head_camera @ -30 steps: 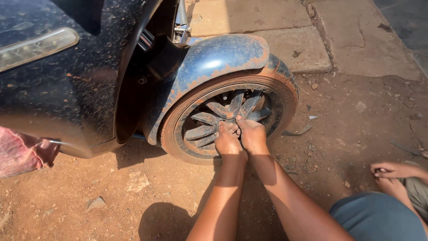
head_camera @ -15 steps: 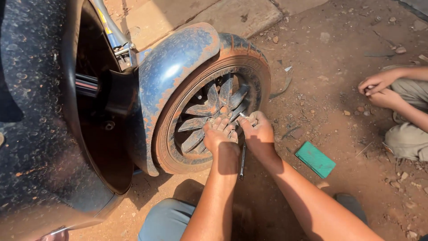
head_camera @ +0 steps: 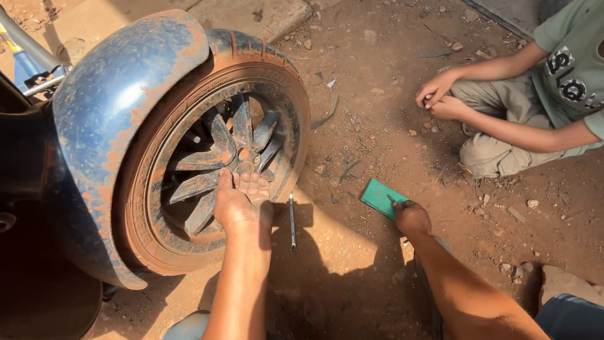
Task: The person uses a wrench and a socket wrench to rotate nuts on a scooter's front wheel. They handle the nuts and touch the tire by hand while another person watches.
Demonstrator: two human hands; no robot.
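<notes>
Dust-caked wheel [head_camera: 214,170] under flat, spread left hand [head_camera: 242,204]; right hand [head_camera: 412,217] pinches green card [head_camera: 379,196].

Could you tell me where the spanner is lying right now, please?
In the head view, the spanner lies on the dirt ground just right of the wheel, between the left hand and the right hand.
</notes>
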